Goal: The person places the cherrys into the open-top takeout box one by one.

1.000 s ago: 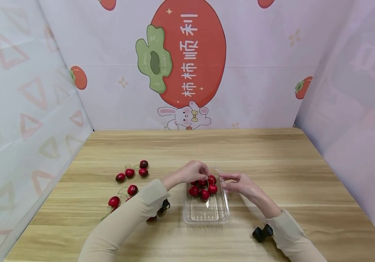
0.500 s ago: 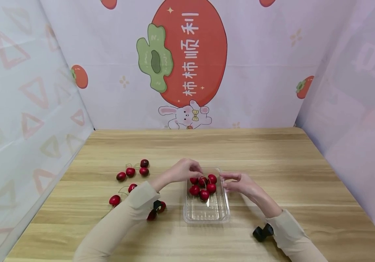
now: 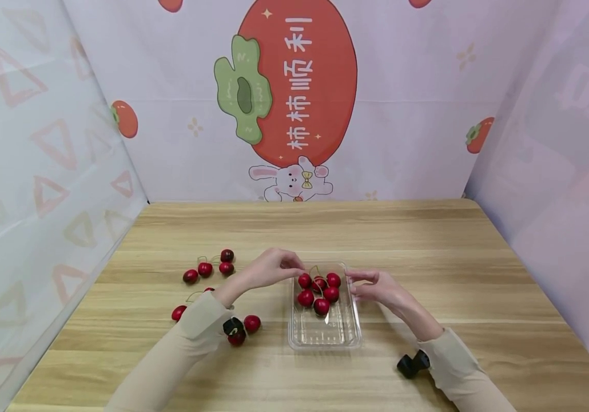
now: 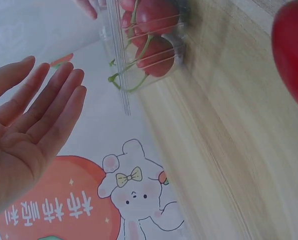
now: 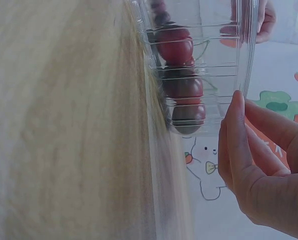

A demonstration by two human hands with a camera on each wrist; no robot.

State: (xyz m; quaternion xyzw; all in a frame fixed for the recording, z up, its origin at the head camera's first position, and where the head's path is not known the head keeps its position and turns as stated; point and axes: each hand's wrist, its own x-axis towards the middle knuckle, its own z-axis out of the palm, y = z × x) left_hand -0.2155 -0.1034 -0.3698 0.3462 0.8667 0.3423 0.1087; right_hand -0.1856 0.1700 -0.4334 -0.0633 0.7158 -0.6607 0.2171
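Note:
A clear plastic box (image 3: pixel 325 337) stands on the table with several red cherries (image 3: pixel 321 306) in its far half, green stems showing. My left hand (image 3: pixel 269 269) is just beyond the box's left rim. In the left wrist view the left hand (image 4: pixel 34 115) has loosely extended fingers and holds nothing. At the box's far right corner my right hand (image 3: pixel 382 289) pinches the rim between thumb and fingers. The right wrist view shows the right hand's fingertips (image 5: pixel 237 102) at the edge of the box (image 5: pixel 208 67).
Several loose cherries (image 3: pixel 205 269) lie at the left of the wooden table (image 3: pixel 428 240). Other cherries (image 3: pixel 251 323) are near the left wrist, partly behind the left sleeve (image 3: pixel 191 332). A printed cloth (image 3: pixel 402 114) hangs behind the table.
My left hand has drawn back leftward from over the cherries in the box to beyond its left rim. A cherry stem has shifted position. The right hand has stayed at the rim.

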